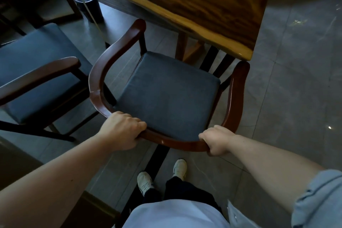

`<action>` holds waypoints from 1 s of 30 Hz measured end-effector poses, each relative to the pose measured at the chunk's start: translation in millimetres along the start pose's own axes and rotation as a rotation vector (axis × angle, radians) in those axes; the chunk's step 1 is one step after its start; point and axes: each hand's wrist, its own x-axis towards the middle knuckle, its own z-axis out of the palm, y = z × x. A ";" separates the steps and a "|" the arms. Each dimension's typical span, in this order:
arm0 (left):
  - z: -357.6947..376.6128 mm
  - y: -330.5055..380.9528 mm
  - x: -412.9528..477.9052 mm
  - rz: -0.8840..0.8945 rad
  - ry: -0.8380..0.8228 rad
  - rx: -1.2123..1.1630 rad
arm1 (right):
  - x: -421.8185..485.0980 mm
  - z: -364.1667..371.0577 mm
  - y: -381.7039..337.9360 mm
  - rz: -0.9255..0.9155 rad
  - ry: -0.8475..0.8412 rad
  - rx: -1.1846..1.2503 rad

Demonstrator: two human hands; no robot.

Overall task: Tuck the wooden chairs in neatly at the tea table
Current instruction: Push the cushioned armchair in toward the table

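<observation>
Dark wood filled both fists: the left hand and right hand were clenched on the back rail of the chair, its seat just short of the tea table. Next, probably a straight push under.

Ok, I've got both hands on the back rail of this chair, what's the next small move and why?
Probably push the chair straight forward. Left hand and right hand each grip its curved back rail, and most of the cushion is out from under the tea table. Keep it straight so the armrests clear the second chair on the left.
</observation>
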 end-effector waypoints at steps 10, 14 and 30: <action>-4.0 -16.3 1.4 0.057 -0.122 0.040 | -4.2 8.7 15.2 0.013 0.084 -0.012; -28.5 -24.5 19.0 0.120 -0.372 0.183 | -4.3 18.7 19.3 0.015 0.187 -0.025; -42.1 -78.1 28.4 -0.068 -0.248 0.245 | 32.1 -6.0 -0.1 0.055 0.233 0.043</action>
